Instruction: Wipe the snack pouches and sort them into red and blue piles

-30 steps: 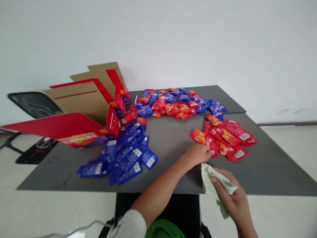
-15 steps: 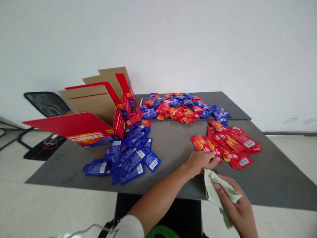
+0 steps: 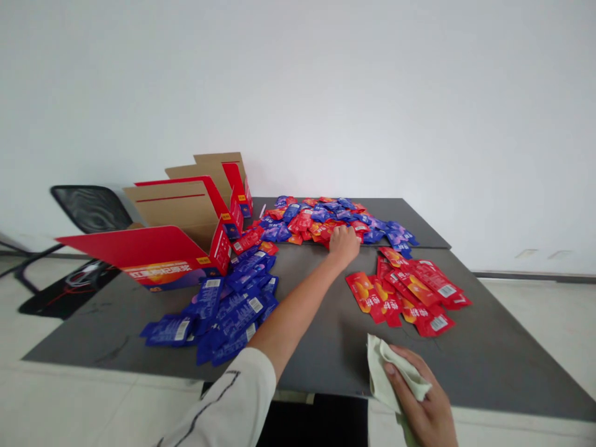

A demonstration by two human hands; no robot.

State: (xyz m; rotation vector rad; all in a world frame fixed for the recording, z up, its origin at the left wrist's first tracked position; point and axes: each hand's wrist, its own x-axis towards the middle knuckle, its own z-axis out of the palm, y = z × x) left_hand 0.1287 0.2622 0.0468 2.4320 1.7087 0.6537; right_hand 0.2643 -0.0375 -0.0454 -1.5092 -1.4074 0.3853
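Observation:
My left hand (image 3: pixel 344 245) is stretched out to the near edge of a mixed heap of red and blue sachets (image 3: pixel 321 214), over some red ones. Its fingers point away and are mostly hidden behind the back of the hand. Near the table's front edge, my right hand (image 3: pixel 426 397) is closed around a folded pale green cloth (image 3: pixel 384 372). Red sachets (image 3: pixel 419 292) lie overlapping in a loose pile on the right. On the left is a spread pile of blue sachets (image 3: pixel 233 313), several with white barcode labels showing.
Open red cardboard boxes (image 3: pixel 161 254) with brown insides stand in a row along the left of the grey table (image 3: pixel 316 347). A black mesh chair (image 3: pixel 90 208) is beyond them. The white wall (image 3: pixel 372 99) rises behind the table.
My left hand has left the red sachets on the right and reached forward to the mixed heap. My right hand still grips the cloth. The view has tilted up slightly.

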